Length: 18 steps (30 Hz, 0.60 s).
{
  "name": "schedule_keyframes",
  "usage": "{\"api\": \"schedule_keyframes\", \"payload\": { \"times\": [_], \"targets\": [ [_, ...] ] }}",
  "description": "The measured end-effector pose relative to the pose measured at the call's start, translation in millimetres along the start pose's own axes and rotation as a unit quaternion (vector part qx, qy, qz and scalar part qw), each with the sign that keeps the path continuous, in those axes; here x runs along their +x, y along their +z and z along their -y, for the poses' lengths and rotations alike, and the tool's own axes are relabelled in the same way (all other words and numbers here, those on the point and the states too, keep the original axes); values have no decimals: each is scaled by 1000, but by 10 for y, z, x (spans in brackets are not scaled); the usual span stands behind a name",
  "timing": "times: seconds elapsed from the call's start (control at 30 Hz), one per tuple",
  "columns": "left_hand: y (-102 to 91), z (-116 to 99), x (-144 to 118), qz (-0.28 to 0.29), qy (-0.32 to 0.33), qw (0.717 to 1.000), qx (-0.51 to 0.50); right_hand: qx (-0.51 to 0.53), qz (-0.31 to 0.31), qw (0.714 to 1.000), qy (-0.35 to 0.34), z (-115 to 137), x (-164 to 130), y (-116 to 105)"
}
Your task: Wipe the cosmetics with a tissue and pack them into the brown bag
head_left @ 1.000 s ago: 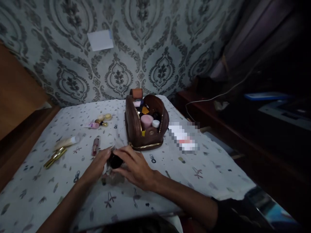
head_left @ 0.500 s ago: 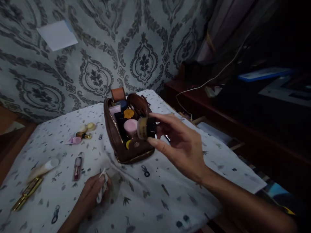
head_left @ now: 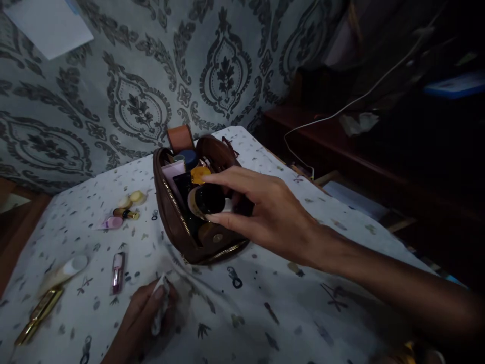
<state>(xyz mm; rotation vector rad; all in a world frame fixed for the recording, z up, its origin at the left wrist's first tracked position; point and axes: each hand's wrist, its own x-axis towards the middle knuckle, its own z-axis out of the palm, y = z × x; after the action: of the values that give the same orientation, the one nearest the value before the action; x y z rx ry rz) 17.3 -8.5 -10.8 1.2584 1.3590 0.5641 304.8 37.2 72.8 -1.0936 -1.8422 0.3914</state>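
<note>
My right hand [head_left: 261,210] pinches a small jar with a black lid [head_left: 210,199] between thumb and fingers, over the open mouth of a brown makeup bag [head_left: 166,212]. Inside the bag show a yellow-orange lid [head_left: 199,175], a lilac tube [head_left: 173,170] and a dark blue round lid [head_left: 188,157]. The jar and hand cover the bag's front contents. On the cloth in front of the bag, my left hand [head_left: 146,313] is closed around a crumpled white wipe or tissue [head_left: 159,306].
Left on the patterned cloth lie a lip gloss tube [head_left: 117,273], a gold tube [head_left: 40,313], a white-capped bottle [head_left: 70,267], a gold-and-black lipstick [head_left: 126,214], a pink-capped tube [head_left: 112,222] and yellowish round pieces [head_left: 137,196]. A white cable [head_left: 326,119] hangs at right.
My right hand has moved the jar left and lower, from the bag's right side to over its opening, tilting its black lid toward me. My left hand still grips the white wipe or tissue.
</note>
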Motion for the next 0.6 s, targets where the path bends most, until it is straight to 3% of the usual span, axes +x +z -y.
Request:
{"api": "schedule_keyframes", "payload": {
  "times": [0.17, 0.4, 0.6],
  "targets": [
    [-59, 47, 33, 29, 22, 999, 24, -72, 116, 989, -60, -14, 262, 99],
    [-131, 114, 105, 101, 86, 989, 63, -159, 243, 954, -71, 39, 454, 245],
    [-111, 70, 95, 108, 100, 987, 70, -254, 272, 920, -122, 40, 612, 339]
  ]
}}
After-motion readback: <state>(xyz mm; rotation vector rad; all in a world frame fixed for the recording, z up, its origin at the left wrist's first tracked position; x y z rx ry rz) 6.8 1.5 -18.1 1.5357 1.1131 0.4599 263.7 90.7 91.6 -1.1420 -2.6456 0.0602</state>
